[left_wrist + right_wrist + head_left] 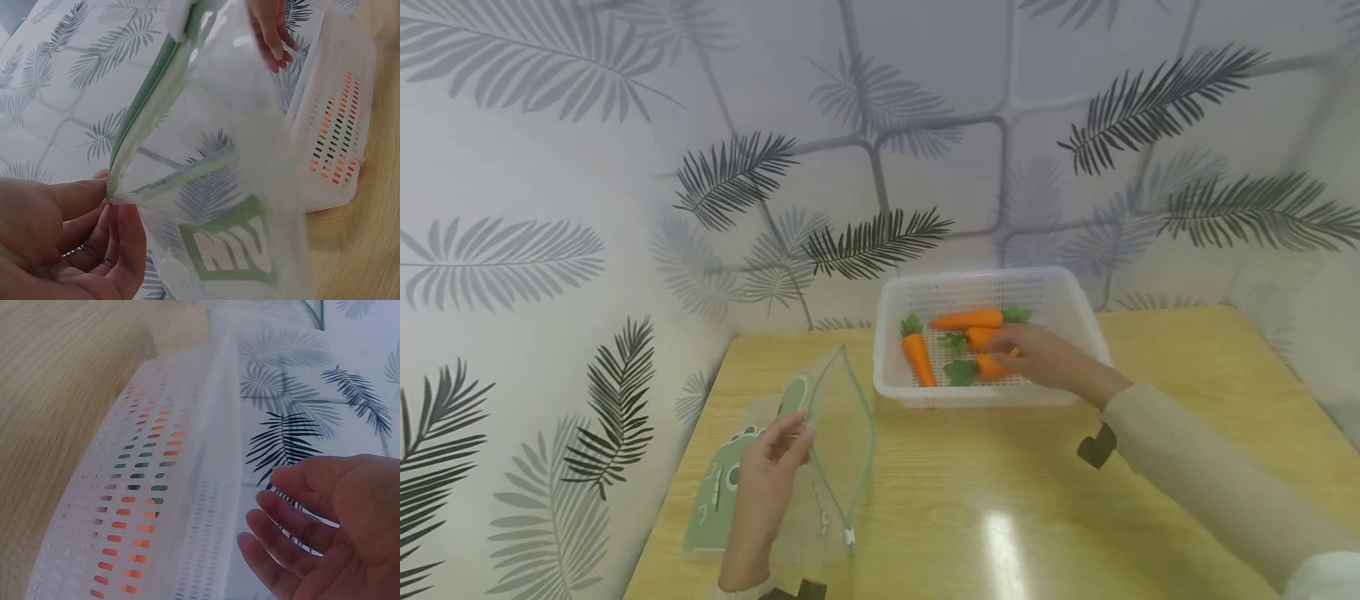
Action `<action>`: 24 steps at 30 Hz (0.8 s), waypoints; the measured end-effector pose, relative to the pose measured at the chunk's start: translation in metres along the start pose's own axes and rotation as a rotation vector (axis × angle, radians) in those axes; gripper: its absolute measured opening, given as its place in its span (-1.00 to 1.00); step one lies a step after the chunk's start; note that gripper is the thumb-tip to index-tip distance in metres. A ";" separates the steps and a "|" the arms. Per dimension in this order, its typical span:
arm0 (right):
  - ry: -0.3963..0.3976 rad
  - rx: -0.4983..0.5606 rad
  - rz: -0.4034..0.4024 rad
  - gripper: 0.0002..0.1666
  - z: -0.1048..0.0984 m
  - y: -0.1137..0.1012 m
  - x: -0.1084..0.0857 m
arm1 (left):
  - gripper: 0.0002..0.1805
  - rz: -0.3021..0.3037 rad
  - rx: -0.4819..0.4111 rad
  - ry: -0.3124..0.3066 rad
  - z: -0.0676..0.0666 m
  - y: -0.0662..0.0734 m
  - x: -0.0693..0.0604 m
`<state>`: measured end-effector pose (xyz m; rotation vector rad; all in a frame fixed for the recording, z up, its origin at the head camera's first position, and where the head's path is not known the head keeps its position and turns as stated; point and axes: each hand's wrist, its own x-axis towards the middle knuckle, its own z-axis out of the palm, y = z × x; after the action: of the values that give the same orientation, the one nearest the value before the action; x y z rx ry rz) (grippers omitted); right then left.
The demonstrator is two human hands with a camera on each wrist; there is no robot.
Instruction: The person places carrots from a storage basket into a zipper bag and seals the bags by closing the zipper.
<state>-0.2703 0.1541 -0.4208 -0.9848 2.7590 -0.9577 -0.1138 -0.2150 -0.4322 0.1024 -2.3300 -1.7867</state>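
The left hand (769, 471) pinches the green-edged mouth of a clear zip bag (842, 433) between thumb and fingers; in the left wrist view the hand (81, 234) holds the bag's green rim (140, 106) at a corner, and the mouth gapes. Over a white perforated basket (880, 358) the right hand (1041, 358) reaches, its fingers loosely bent above orange carrots with green tops, such as one carrot (917, 358) at the left and another (966, 320) at the back. The right wrist view shows the hand (312, 519) with slightly spread fingers and nothing held, beside the basket wall (156, 456).
A light wooden table (955, 492) lies under everything, against a wall (925, 183) with a leaf pattern. A green printed design (722, 492) shows at the bag's left. The bag's white slider (849, 536) is at the near end of its mouth.
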 end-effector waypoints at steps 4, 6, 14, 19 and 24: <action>-0.083 -0.094 -0.042 -0.84 0.008 0.007 0.019 | -0.63 0.006 -0.010 0.007 -0.001 -0.001 0.000; -0.117 -0.150 -0.065 -0.85 0.012 0.011 0.027 | -0.62 0.013 -0.013 0.007 -0.002 -0.002 0.000; -0.232 -0.246 0.003 -0.83 0.028 0.025 0.044 | -0.62 0.000 -0.022 -0.001 -0.003 -0.002 0.003; -0.245 -0.468 -0.069 -0.88 0.034 0.031 0.048 | -0.65 -0.015 -0.034 -0.014 -0.001 0.012 -0.001; -0.303 -0.379 0.055 -0.92 0.037 0.036 0.053 | -0.68 -0.028 -0.027 -0.017 0.001 0.026 -0.005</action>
<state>-0.3230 0.1250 -0.4641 -0.9911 2.7328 -0.2493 -0.1071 -0.2060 -0.4086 0.1165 -2.3260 -1.8387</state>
